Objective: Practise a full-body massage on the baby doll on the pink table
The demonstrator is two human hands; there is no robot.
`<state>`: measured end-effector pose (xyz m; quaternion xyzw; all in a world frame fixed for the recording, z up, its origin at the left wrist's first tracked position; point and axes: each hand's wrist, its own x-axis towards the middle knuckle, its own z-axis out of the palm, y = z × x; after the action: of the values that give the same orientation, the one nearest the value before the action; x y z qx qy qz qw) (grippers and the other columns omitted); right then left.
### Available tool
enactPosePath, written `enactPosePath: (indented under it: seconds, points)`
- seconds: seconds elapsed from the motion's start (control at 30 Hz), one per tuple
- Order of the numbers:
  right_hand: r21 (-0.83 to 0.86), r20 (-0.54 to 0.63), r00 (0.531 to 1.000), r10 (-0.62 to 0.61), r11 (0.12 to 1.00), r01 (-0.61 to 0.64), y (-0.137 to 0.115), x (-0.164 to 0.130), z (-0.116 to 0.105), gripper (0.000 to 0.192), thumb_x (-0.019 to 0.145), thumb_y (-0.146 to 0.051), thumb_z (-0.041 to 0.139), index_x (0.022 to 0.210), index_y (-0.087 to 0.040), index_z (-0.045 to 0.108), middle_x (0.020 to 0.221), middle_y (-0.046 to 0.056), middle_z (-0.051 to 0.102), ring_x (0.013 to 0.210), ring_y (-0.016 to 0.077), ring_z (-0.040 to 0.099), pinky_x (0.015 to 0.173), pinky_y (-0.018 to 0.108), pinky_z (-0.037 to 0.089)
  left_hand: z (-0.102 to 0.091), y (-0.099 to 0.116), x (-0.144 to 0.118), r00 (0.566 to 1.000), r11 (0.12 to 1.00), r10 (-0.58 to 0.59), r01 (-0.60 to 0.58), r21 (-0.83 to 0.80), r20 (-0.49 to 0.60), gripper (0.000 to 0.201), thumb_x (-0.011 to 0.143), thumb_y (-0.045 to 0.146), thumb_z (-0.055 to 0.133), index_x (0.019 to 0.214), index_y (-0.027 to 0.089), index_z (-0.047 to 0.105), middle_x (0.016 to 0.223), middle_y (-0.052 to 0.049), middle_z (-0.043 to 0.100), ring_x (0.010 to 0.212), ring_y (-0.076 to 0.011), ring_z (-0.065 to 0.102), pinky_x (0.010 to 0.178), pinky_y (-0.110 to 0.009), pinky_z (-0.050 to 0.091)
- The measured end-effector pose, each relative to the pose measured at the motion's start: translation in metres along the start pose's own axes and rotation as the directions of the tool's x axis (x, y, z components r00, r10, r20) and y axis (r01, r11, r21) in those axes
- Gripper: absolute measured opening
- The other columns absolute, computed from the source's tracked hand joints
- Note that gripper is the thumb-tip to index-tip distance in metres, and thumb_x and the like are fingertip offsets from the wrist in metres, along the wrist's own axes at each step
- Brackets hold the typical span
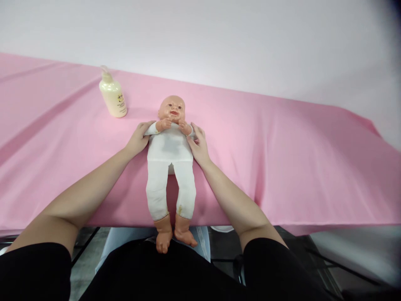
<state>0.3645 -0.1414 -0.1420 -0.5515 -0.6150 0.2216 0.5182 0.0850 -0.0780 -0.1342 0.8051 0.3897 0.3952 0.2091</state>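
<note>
While the doll (171, 144) lies on its back on the pink tablecloth (297, 167), head away from the person and feet out past the near edge above the lap, both hands have hold of it. The left hand (140, 137) grasps one bent white arm near the elbow, and the right hand (199, 144) grasps the other, its thumb beside the body; how firmly either presses cannot be told. The step in hand looks like steadying or positioning the doll by its two arms. Any shift from this grip would, I judge, call for both hands to work evenly, since the legs overhang the edge and the head has no hand under it. As for writing, a pump bottle (113, 97) of pale yellow stands near the far edge, off to the left and well apart from the hands. Its label (120, 100) bears a small dark-and-yellow emblem above lines of tiny print, too blurred to read, so no brand can be named. The doll shows no legible lettering, only a grey patch on its chest.
</note>
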Motion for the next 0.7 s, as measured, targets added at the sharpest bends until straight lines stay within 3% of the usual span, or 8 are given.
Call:
enactPosePath:
  seconds: [0.47,0.7]
  points:
    - [0.005,-0.002,1.0,0.005,1.0,-0.005,-0.0042,-0.0011,-0.001,0.064,0.09,-0.063,0.058,0.147,-0.035,0.051,0.142,0.01,0.05,0.135,0.0285,0.05,0.107,0.053,0.053,0.0006,-0.001,-0.0004,1.0,1.0,0.007,-0.006,0.003,-0.013,0.067,0.076,0.007,0.046,0.141,0.02,0.056,0.127,-0.01,0.063,0.125,-0.0277,0.055,0.115,-0.048,0.044]
    - [0.003,-0.012,1.0,0.014,1.0,-0.014,-0.0033,-0.0008,-0.002,0.065,0.091,-0.064,0.057,0.148,-0.035,0.048,0.15,0.01,0.049,0.138,0.0286,0.049,0.113,0.054,0.048,0.0003,-0.0011,0.0021,0.998,0.995,-0.055,0.052,-0.09,-0.025,0.062,0.078,0.011,0.049,0.139,0.02,0.055,0.134,-0.01,0.064,0.126,-0.0284,0.057,0.113,-0.049,0.045]
